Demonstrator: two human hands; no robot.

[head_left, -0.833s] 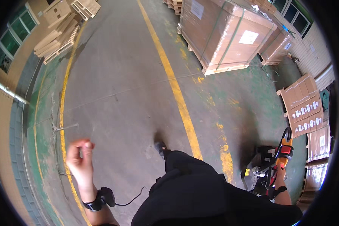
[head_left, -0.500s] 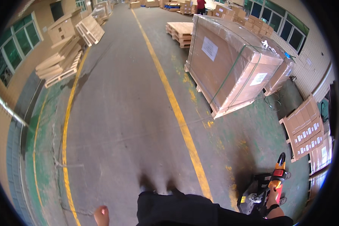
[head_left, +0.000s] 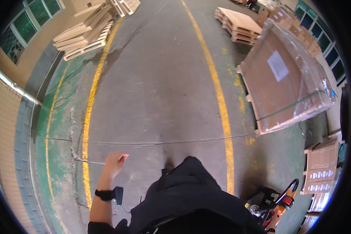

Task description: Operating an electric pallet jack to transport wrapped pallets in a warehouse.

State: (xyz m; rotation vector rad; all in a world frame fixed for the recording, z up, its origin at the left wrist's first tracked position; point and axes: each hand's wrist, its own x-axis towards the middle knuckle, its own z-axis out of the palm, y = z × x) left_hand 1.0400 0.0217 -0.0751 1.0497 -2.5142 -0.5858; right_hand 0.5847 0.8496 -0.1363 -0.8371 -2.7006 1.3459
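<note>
My left hand (head_left: 115, 162) swings free above the floor in front of me, fingers curled in with nothing in them. A black band with a small dark device (head_left: 117, 194) sits on that wrist. At the lower right, my right hand (head_left: 276, 217) is closed around the lower part of an orange and black pallet truck handle (head_left: 288, 199), which has a red part on its head. The truck's dark body (head_left: 266, 198) stands beside me on the floor, partly hidden by my dark clothing.
A tall carton wrapped in film and strapped (head_left: 277, 82) stands on a pallet at the right. Behind it lie stacked wooden pallets (head_left: 238, 25). More cartons (head_left: 321, 165) are piled at far right. Leaning boards (head_left: 84, 33) lie at the left wall. Yellow lines (head_left: 216, 85) edge the aisle.
I have moved forward, and the large carton has shifted right in view. My left hand has swung up and forward into view. My right hand stays on the handle.
</note>
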